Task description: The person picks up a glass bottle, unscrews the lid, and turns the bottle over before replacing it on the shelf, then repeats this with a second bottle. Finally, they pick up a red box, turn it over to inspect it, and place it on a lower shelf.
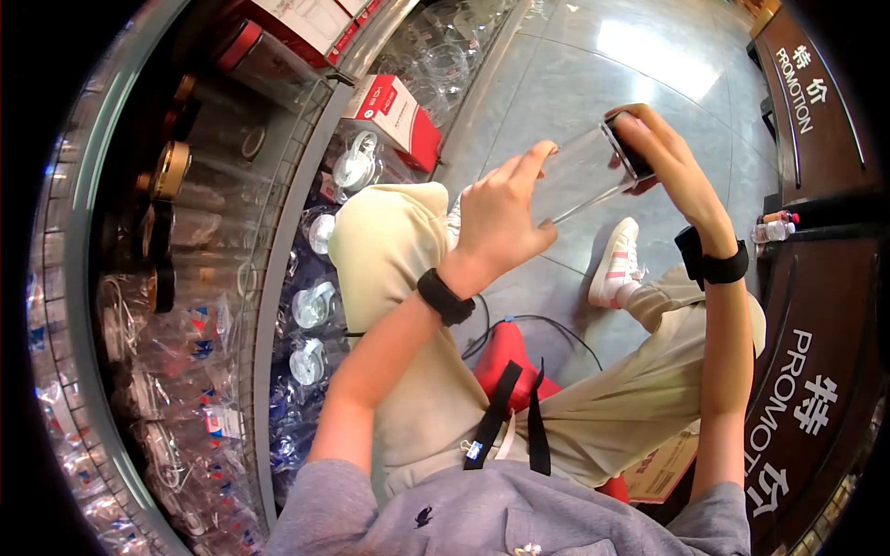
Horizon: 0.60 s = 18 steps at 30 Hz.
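Observation:
A clear, see-through cup [582,174] with a dark lid [634,159] is held tilted in front of me, above the floor. My left hand [501,208] is closed around its lower end, thumb on the near side and fingers on the far side. At the upper end, my right hand [669,153] has its fingers wrapped over the lid. Some of its fingertips show below the lid; the rest of the lid is hidden by the hand. Both wrists wear black bands.
On my left, a wire-edged shelf [269,222] holds several clear cups, one with a gold lid [171,171]. A red and white box [394,120] stands beside white-lidded bottles [313,306]. Dark promotion stands [807,111] are at right, with small bottles [775,228]. A black cable [556,324] crosses the floor.

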Tool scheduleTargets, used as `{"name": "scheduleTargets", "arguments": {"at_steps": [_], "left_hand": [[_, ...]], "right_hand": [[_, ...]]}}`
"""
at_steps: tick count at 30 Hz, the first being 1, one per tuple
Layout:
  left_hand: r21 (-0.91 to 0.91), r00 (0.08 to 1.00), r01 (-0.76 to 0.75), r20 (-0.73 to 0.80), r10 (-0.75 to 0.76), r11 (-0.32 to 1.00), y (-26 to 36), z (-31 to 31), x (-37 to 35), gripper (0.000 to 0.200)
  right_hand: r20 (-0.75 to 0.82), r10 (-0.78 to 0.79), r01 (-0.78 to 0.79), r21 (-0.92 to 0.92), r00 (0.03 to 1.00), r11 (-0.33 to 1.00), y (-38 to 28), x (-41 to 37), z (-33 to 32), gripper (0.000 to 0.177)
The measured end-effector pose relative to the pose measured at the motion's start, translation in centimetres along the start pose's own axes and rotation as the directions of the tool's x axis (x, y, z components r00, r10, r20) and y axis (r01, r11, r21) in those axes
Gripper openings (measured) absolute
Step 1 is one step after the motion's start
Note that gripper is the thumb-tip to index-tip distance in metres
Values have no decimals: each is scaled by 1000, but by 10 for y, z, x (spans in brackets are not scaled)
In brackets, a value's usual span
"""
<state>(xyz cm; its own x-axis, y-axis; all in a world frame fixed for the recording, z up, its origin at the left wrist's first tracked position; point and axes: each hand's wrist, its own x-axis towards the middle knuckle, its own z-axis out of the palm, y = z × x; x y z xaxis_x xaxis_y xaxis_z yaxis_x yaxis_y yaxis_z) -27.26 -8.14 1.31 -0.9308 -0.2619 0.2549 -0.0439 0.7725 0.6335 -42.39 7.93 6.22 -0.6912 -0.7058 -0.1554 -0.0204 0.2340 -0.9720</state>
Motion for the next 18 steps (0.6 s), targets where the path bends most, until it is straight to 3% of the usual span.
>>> {"name": "scheduleTargets", "arguments": {"at_steps": [3,4,8,11,13,14,17,18], "left_hand": [[-2,1000,12,28,-12,1000,-2,0,-1,73],[-34,998,35,62,-33,999,-1,-2,0,74],[-331,944,212,313,-105,919,0,-11,4,81],[-586,818,434,574,-27,684,2,-20,4,83],[-612,743,521,669,37,595,3,-26,7,83],[-616,702,566,708,71,548,3,-28,7,83],[-659,723,530,680,121,534,8,-28,5,86],[-660,758,487,645,99,572,8,-27,5,86]], "right_hand": [[34,-105,109,-446,994,889,8,6,-1,47],[35,-138,142,-322,990,936,11,7,-2,49],[66,-325,332,-196,943,923,9,5,-2,49],[164,-407,423,-72,898,903,0,1,-11,53],[219,-490,492,52,844,869,2,4,-20,57],[289,-513,517,70,808,853,2,6,-28,62],[315,-518,472,215,795,855,1,7,-31,61],[286,-470,447,145,835,883,3,5,-29,60]]}}
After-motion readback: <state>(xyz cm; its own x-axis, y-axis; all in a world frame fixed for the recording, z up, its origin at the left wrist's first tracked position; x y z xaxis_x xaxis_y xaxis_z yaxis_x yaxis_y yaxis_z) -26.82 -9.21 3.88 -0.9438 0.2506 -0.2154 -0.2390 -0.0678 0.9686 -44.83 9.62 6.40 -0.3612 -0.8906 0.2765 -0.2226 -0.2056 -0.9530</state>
